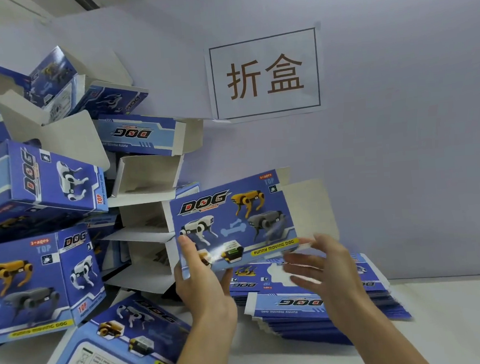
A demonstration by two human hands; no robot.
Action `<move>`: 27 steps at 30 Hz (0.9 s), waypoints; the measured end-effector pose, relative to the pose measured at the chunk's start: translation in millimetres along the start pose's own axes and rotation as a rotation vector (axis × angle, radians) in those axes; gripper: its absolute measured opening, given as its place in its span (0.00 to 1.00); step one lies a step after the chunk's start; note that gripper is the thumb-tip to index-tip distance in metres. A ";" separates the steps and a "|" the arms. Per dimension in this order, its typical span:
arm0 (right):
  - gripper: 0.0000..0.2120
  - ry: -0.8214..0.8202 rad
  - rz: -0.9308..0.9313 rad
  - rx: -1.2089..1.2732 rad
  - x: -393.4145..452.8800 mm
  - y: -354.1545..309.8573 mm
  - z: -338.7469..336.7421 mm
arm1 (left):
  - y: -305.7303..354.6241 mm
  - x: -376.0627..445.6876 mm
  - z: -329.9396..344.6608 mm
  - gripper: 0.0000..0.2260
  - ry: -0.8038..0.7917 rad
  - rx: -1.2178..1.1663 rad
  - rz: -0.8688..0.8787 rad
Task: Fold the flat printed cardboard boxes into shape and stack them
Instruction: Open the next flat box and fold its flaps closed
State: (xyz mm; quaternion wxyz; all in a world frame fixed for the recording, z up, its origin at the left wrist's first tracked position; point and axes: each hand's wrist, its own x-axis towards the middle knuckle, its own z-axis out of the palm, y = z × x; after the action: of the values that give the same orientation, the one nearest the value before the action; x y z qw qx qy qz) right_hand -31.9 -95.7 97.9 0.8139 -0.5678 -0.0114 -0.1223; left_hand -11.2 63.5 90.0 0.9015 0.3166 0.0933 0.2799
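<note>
Left hand (200, 281) pinches glossy flat box (233, 222) (rectangular, blue)

A packing workroom: folded toy boxes (42, 178) heaped beside a wall sign (265, 73).

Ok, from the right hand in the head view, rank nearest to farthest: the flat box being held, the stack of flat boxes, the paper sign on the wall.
1. Flat box, just up-left of the right hand.
2. Stack of flat boxes, on the table directly below.
3. Paper sign, high on the wall.
</note>
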 end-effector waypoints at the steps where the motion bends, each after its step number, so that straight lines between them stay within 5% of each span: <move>1: 0.13 -0.060 0.041 0.065 -0.5 0.4 1.4 | -2.3 -0.5 -0.1 0.31 -0.015 0.014 -0.022; 4: 0.12 -0.141 0.054 0.172 0.9 1.6 2.3 | -5.2 -1.6 0.4 0.28 -0.102 0.023 -0.127; 10: 0.13 -0.030 -0.116 0.161 7.9 -8.4 -14.1 | 2.1 1.5 -7.8 0.22 -0.301 0.165 -0.265; 18: 0.15 -0.091 -0.338 -0.076 11.7 -30.5 -39.9 | 21.8 7.5 -4.9 0.07 -0.411 0.408 0.153; 23: 0.18 -0.179 -0.436 -0.348 3.3 -35.1 -38.6 | 29.0 -3.7 1.5 0.15 -0.698 0.667 0.347; 27: 0.16 -0.167 -0.519 -0.611 -0.4 -39.0 -35.7 | 31.0 -12.7 5.4 0.25 -0.648 0.763 0.319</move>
State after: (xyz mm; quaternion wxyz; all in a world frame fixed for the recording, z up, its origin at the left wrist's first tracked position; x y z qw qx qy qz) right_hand -44.8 -141.4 121.2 0.5463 -0.7696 -0.1835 -0.2751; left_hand -33.6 73.5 113.4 0.6509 0.7031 -0.1444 0.2474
